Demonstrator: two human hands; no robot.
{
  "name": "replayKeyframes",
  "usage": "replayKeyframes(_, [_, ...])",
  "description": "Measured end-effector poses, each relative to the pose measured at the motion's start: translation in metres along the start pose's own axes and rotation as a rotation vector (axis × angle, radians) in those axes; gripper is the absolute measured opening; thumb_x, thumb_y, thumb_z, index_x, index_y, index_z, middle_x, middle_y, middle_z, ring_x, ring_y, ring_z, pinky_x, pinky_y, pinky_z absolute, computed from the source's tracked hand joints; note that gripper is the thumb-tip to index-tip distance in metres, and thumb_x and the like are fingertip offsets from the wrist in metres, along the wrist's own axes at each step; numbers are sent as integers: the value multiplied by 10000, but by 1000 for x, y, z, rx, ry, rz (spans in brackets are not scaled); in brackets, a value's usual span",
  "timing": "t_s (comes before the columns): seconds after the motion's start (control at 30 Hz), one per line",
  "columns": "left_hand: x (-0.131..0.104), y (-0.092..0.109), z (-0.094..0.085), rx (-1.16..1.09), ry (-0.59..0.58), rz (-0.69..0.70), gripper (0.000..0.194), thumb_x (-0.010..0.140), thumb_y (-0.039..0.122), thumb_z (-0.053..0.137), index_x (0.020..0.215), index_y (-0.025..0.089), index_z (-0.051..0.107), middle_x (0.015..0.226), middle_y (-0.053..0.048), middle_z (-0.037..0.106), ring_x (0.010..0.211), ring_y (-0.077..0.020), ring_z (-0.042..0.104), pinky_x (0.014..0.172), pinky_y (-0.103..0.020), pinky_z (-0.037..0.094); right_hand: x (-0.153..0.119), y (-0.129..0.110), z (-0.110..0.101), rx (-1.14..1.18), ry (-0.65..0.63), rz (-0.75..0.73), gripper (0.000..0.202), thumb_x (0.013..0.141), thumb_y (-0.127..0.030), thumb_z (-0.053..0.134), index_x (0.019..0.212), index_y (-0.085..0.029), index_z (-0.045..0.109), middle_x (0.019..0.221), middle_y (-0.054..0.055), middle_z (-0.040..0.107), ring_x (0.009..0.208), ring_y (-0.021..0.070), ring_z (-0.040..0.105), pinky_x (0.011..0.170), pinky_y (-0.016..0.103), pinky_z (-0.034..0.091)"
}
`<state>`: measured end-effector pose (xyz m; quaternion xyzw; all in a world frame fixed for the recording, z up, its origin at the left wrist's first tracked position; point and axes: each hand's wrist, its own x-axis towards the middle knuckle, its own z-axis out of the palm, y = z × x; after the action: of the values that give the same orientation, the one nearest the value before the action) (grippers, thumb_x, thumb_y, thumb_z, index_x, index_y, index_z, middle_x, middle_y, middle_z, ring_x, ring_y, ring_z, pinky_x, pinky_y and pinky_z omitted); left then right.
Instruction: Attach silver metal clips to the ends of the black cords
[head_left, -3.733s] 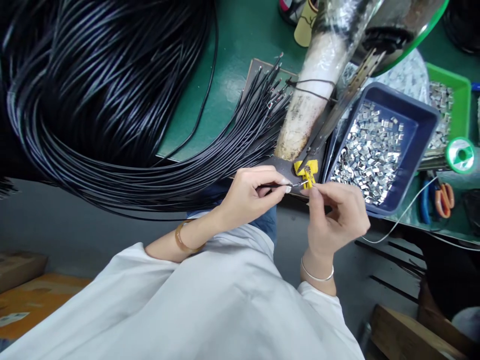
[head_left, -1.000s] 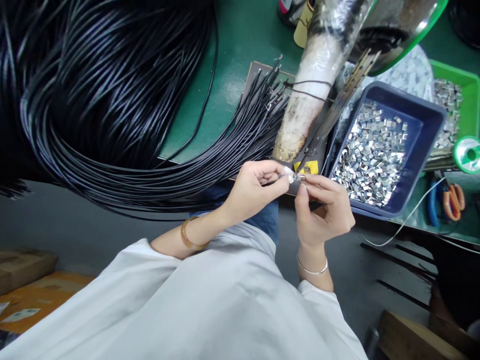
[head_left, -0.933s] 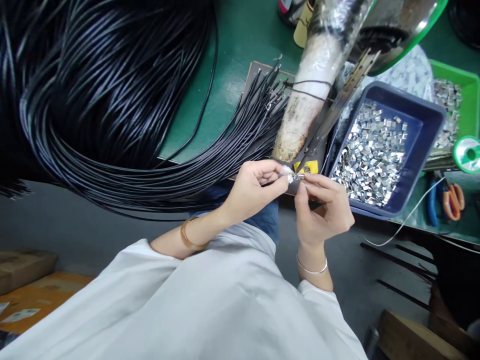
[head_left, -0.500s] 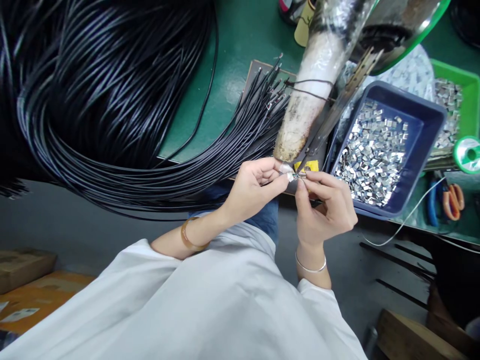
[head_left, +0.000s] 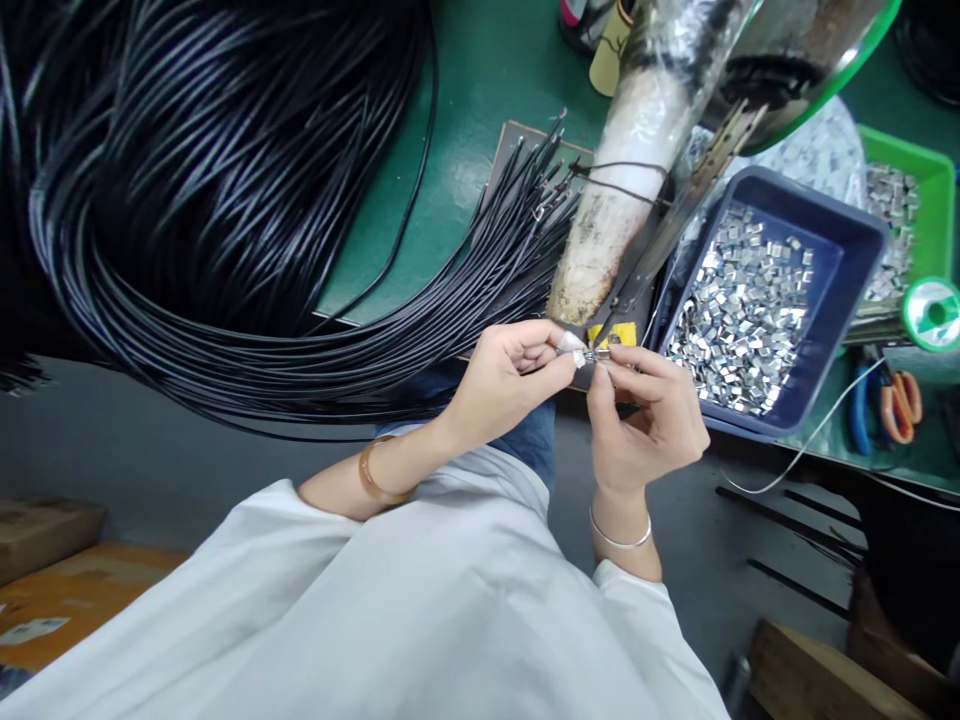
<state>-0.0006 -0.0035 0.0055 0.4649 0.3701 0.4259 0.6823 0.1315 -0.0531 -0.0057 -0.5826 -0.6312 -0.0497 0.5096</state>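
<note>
My left hand [head_left: 517, 370] is closed in a pinch, thumb against forefinger, with a white wrap around one fingertip. My right hand [head_left: 649, 400] also pinches, its thumb and fingertips meeting the left hand's. Between the two sets of fingertips is a small silver metal connector piece [head_left: 598, 354], largely covered by the fingers. Just above it, a thin dark metal tip [head_left: 602, 332] points down from a long clamped metal tool [head_left: 652, 255]. A yellow patch [head_left: 619, 333] lies right behind the fingers. Black cables [head_left: 420, 345] run in a thick bundle behind my left hand.
A blue tray [head_left: 847, 250] of small silver metal pieces stands at the right, a green tray [head_left: 941, 200] beyond it. A plastic-wrapped white tube [head_left: 622, 170] slants down above the hands. Orange-handled pliers [head_left: 900, 405] and a green-rimmed spool [head_left: 932, 314] lie far right.
My hands keep the same pinch at nearly the same spot, with the right fingers shifted very slightly. The whole view has moved a little.
</note>
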Motion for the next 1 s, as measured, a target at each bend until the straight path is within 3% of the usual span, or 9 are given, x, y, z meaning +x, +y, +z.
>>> replayKeyframes(0.5, [-1,0,-3,44,-6,-9,130,772,221,660,686,135,615,545,40,456,508,-41,391,494,-173,335,-2,-1,1,0,5,-32,143,770,-103,699,856,-201,640,938,10,734,823,127,702,656,249,578])
replayKeyframes(0.8, [1,-1,-1,80,-3,28,122,780,191,645,677,127,633,567,25,500,533,-52,431,516,-179,369,0,1,0,-46,-6,-65,205,753,-90,727,902,-221,675,957,2,726,822,119,700,659,233,591])
replayKeyframes(1.0, [4,2,1,45,24,66,94,717,164,719,671,118,651,553,33,524,517,-40,435,489,-155,358,5,0,1,-62,3,-88,223,764,-100,719,930,-245,682,964,-12,715,853,129,701,741,277,609])
